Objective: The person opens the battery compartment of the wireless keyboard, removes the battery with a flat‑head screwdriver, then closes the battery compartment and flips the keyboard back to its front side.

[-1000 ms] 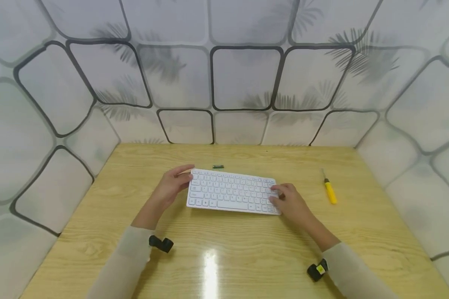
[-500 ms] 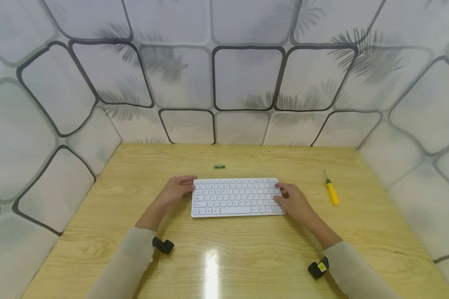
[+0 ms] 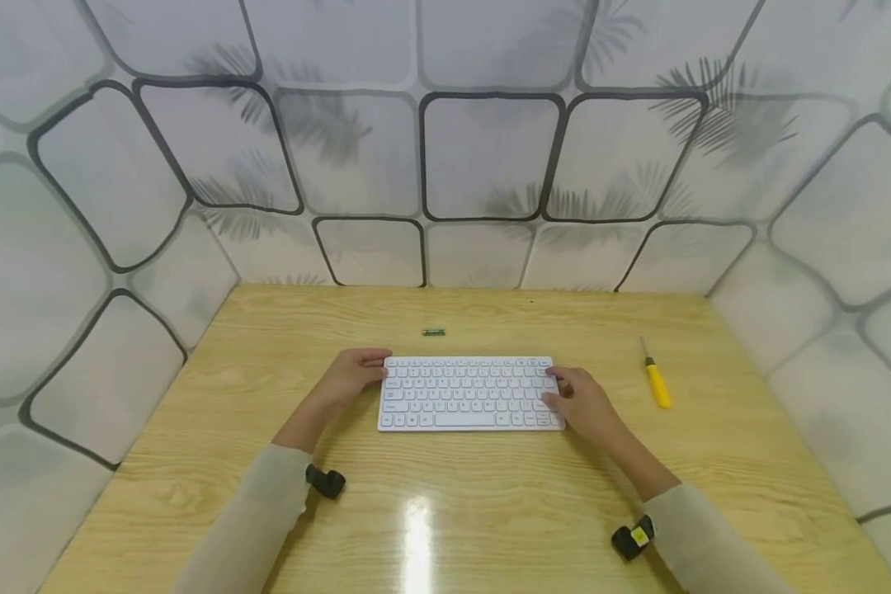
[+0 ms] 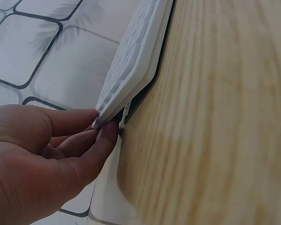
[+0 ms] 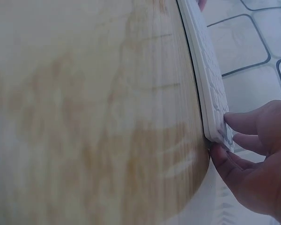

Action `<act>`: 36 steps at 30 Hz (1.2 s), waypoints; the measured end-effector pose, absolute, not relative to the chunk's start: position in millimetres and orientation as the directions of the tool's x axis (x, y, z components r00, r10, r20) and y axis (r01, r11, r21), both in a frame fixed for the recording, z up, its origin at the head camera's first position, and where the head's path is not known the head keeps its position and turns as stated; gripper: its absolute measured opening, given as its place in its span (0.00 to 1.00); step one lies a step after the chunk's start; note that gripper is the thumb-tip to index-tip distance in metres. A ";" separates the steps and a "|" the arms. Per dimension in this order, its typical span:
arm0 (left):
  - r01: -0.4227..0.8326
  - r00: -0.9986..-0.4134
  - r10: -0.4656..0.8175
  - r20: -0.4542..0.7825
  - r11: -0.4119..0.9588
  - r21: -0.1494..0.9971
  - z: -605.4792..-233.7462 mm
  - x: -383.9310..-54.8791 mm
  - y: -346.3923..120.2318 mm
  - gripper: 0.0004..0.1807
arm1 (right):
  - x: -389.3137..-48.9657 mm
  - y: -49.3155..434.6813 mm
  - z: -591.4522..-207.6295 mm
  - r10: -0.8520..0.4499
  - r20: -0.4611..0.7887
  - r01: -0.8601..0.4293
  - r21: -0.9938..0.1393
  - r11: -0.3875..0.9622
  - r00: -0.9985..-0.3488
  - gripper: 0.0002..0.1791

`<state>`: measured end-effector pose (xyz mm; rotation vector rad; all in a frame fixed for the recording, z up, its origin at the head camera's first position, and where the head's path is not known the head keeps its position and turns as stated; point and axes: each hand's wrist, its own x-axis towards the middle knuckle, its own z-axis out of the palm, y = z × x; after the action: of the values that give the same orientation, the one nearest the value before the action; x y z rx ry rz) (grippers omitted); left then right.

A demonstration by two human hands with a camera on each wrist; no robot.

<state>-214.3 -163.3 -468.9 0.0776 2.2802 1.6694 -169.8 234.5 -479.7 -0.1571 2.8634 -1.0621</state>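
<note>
A white keyboard (image 3: 469, 394) lies face up on the wooden table, its long sides running left to right. My left hand (image 3: 347, 381) is at its left end; in the left wrist view, the fingers (image 4: 72, 122) pinch the corner from above and below. At the right end my right hand (image 3: 583, 401) pinches the side edge, with fingertips on top of the keys and others against the edge in the right wrist view. The keyboard's underside is hidden in the head view. Just beyond its back edge lies a small green battery (image 3: 434, 332).
A screwdriver (image 3: 657, 381) with a yellow handle lies to the right of the right hand, its shaft pointing away. The wooden table (image 3: 490, 503) meets a patterned backdrop (image 3: 483, 157) at the back and both sides.
The keyboard has come down toward me from a tilted, raised pose and now lies level and straight. Both hands have kept hold of its ends throughout.
</note>
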 end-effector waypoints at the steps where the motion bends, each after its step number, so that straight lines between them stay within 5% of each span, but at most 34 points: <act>1: -0.141 -0.949 0.224 -0.220 0.321 0.937 -469.2 -214.8 -163.2 0.24 | -169.2 234.6 -479.6 -0.124 -0.044 -0.065 -0.655 0.753 -0.991 0.28; 36: -0.090 -0.957 0.224 -0.182 0.369 0.925 -472.1 -219.9 -158.7 0.22 | -166.2 240.0 -480.6 -0.112 -0.034 -0.060 -0.675 0.735 -0.993 0.28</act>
<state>-219.9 -158.7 -472.1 0.1191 2.3558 1.6185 -166.2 240.0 -480.6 -0.1414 2.8591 -1.1083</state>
